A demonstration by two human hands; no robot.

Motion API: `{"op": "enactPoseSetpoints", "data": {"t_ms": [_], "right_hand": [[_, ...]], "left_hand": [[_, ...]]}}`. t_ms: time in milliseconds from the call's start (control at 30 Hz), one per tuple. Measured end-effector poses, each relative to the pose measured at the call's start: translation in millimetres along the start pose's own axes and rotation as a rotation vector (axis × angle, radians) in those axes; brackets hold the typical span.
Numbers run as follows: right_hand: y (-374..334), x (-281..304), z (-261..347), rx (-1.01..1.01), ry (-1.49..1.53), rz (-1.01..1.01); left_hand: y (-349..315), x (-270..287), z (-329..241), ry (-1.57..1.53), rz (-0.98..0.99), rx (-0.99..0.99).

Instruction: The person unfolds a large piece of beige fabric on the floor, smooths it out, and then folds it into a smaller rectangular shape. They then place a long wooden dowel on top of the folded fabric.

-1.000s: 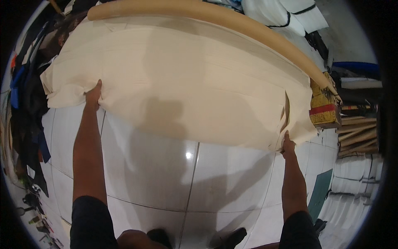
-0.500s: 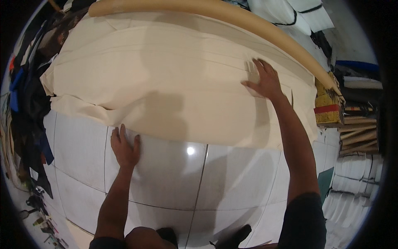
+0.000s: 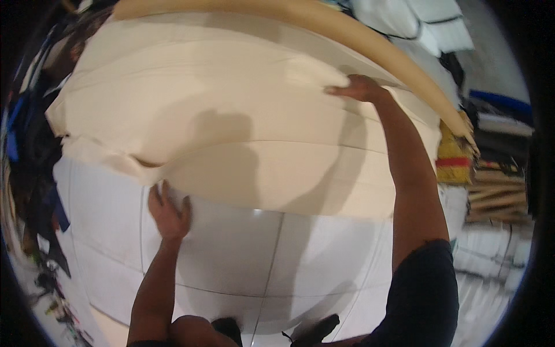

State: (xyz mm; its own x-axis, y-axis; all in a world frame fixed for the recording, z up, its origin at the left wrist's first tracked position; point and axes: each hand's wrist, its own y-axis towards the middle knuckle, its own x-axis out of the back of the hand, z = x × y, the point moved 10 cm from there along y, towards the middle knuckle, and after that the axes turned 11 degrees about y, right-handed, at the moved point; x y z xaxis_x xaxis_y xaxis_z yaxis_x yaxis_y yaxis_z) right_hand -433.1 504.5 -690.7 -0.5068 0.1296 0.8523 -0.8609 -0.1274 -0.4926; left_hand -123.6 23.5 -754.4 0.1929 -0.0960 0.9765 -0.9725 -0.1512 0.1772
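Observation:
A wide sheet of cream fabric lies spread over the floor, with soft folds and creases across it. On its far right part, my right hand is closed on a raised fold, thumb stretched out to the left and fingertips partly hidden. My left hand rests open on the white tiles, its fingertips at the fabric's near edge. Close to those fingertips the edge is rucked up into a small gap.
A long brown tube runs along the far edge of the fabric. At the right are a yellow box with a red band, stacked brown pieces and white bundles. Dark cloths pile up at the left. White floor tiles lie nearest me.
My right hand went from spread fingers to closed on the fabric, moving slightly up and left. A bright raised fold and a long curved crease have appeared. The left hand has hardly moved.

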Motion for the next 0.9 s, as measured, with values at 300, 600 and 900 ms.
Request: {"op": "enactPoseSetpoints", "data": {"t_ms": [300, 600, 900], "right_hand": [[-89, -15, -23, -0.016, -0.228, -0.102], [-337, -153, 45, 0.146, -0.009, -0.102], [-491, -329, 109, 0.390, 0.290, 0.466]], "left_hand": [[1, 4, -17, -0.046, -0.034, -0.016], [-9, -42, 74, -0.549, -0.006, -0.046], [-193, 0, 150, -0.427, 0.273, 0.177]]}}
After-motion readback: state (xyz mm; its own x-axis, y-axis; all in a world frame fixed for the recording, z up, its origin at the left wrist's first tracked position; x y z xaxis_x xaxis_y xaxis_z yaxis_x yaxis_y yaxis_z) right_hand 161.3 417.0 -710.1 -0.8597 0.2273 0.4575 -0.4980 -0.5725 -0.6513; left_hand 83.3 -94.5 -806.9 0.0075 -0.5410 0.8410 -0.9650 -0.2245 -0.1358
